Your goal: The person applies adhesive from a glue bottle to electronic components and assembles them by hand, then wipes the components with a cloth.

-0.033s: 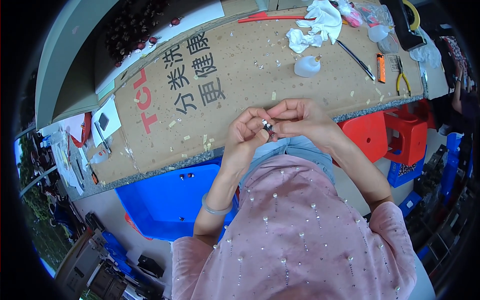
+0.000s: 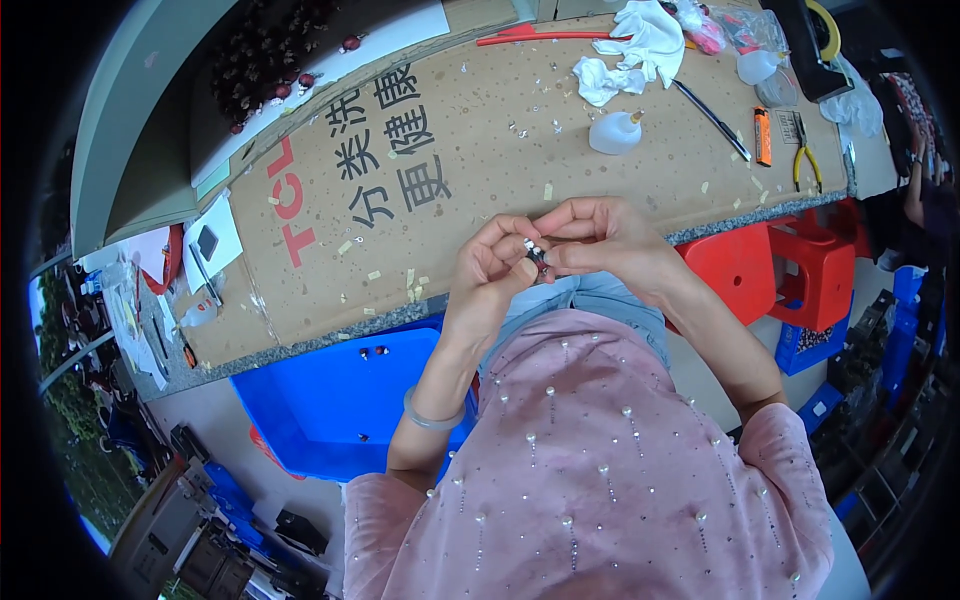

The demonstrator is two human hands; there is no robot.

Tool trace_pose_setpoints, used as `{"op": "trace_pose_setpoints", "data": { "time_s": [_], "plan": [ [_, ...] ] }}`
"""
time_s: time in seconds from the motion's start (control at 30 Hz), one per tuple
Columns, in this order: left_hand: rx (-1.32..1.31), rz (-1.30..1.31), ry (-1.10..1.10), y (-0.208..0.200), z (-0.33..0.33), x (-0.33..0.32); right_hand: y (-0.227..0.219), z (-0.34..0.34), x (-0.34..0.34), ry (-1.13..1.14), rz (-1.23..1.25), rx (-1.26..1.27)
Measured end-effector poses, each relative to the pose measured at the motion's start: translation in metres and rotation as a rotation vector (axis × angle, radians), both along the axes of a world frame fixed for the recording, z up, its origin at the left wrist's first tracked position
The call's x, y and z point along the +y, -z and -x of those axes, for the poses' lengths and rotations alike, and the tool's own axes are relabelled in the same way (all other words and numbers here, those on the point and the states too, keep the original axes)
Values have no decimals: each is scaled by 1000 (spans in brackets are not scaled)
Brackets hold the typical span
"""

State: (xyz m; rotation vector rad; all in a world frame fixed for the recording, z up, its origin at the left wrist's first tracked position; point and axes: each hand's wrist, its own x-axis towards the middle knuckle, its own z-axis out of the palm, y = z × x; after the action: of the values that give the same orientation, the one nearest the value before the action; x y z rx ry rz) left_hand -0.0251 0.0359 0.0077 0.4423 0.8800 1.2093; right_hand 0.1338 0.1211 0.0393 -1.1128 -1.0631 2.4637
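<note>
Both my hands are closed on one small dark-red and black part with white pieces at its top, just off the table's front edge and above my lap. My left hand pinches it from the left between thumb and fingers. From the right, my right hand grips it with its fingertips. The fingers cover much of the part, so its exact kind does not show. Below and left of my left forearm is a blue bin with a few similar small parts inside.
Cardboard with scattered scraps covers the table. A heap of dark-red and black parts lies in a box at the far left. A squeeze bottle, white gloves, a pen and yellow-handled pliers lie right. Red stools stand beyond.
</note>
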Motion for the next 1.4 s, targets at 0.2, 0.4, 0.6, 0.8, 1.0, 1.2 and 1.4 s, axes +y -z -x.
{"op": "trace_pose_setpoints", "data": {
  "time_s": [0.2,0.4,0.6,0.8,1.0,1.2,1.4],
  "plan": [
    [1,32,-16,-1,1,-1,6,1,0,-21,-30,13],
    [22,24,-12,-2,0,-2,4,4,-2,10,-57,5],
    [83,26,-26,-7,-3,-2,1,5,-4,35,-105,-16],
    [92,12,-31,-9,-4,0,1,5,-5,72,-129,13],
    [69,-26,-26,-13,-3,2,-6,4,-1,35,-124,10],
    [125,-128,-22,-8,-2,2,-9,4,-4,45,-241,22],
    [145,-177,-24,-9,-1,2,-12,3,-3,25,-258,33]
  ]
}}
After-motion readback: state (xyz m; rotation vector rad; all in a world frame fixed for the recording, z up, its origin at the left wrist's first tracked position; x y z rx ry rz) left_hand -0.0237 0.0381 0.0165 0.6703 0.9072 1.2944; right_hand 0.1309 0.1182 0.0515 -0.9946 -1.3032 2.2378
